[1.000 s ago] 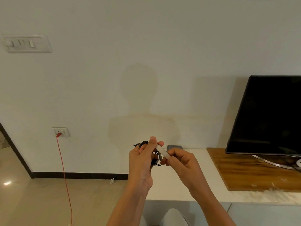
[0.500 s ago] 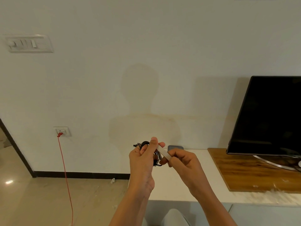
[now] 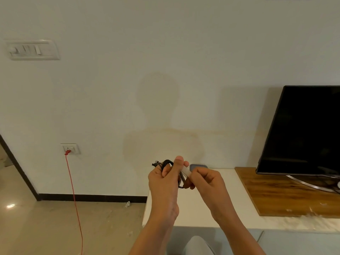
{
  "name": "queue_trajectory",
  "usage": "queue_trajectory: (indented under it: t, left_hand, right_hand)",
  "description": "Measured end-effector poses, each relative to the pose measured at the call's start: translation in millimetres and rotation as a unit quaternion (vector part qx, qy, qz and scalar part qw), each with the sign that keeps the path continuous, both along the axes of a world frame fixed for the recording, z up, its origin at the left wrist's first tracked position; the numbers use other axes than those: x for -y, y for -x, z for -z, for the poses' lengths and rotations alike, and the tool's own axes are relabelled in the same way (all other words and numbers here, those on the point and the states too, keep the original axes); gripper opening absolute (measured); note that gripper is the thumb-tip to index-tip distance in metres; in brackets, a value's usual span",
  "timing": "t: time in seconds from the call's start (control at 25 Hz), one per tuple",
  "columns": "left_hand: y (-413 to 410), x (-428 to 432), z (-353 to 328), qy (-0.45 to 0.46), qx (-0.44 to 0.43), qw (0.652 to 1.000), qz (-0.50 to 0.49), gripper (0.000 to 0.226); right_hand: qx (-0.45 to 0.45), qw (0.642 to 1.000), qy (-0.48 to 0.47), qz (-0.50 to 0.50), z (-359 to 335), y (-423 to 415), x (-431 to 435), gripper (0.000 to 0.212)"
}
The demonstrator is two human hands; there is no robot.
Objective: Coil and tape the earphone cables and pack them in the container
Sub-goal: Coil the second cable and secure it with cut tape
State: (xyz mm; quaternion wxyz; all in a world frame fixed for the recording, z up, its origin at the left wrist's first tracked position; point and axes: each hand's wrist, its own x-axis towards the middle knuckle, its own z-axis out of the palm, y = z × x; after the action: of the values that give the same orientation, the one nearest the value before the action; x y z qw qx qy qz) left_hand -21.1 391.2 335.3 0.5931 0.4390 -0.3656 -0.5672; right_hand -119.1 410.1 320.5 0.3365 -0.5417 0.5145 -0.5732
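One coil of black earphone cable [image 3: 166,163] is up in the air in the left hand [image 3: 163,183], over the near corner of the white table [image 3: 195,208]. The fingers curl round the bundle and the thumb presses up across it. A few loops poke out above the knuckles and a bit hangs below the thumb; the rest is buried in the fist. The small ends sticking out on the far left are too tiny to name.

One pale strip of tape [image 3: 185,171] runs from under that thumb to the right hand [image 3: 207,180], which pinches its other end with curled fingers. How far it wraps the coil I cannot tell.

Just behind the right knuckles peeks one grey-lidded container [image 3: 199,166], mostly covered. Further right lie one wooden board [image 3: 276,196] and one dark screen [image 3: 303,129], cut by the frame. Left of the grip, one red cord [image 3: 73,190] drops from one wall socket [image 3: 70,149].
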Motion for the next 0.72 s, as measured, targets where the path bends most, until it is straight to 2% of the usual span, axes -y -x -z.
queue_trajectory:
  t: [0.32,0.44,0.52,0.6,0.72]
  left_hand:
    - [-7,6,-2,-0.011,-0.020,1.000,-0.001,0.023]
    - [-13,11,-2,-0.037,-0.041,0.998,0.026,0.024]
    - [-15,15,0,-0.065,-0.042,0.996,0.053,0.029]
    - [-16,17,4,-0.065,-0.004,0.995,0.075,0.038]
    - [-21,16,13,0.025,0.174,0.984,0.033,0.056]
  right_hand:
    - [-0.059,0.997,-0.002,-0.040,-1,4,-3,0.030]
    - [-0.089,0.994,-0.019,-0.067,5,10,-5,0.036]
    - [-0.105,0.993,-0.011,-0.046,11,14,-5,0.035]
    - [-0.116,0.993,0.010,-0.012,14,17,-5,0.031]
    - [-0.114,0.993,0.034,-0.004,12,19,-8,0.021]
